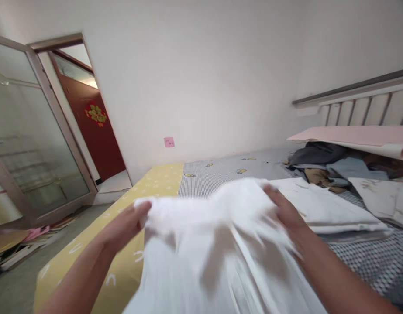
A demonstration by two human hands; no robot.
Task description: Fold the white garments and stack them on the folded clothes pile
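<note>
A white cloth [194,253], perhaps a garment, hangs stretched between my two hands above the bed; motion blurs it, so its kind is unclear. My left hand [131,224] is closed on its upper left corner. At the upper right, my right hand [284,209] grips the other side, its fingers partly hidden by the fabric. Beyond my right hand lies a folded white cloth [325,205] on the bed.
The bed has a yellow and grey checked sheet [162,179]. Piled clothes [332,165] lie at the right under a pink sheet or board [358,134]. A headboard [365,104] stands behind them. At the left are a glass door [31,131] and floor clutter [21,248].
</note>
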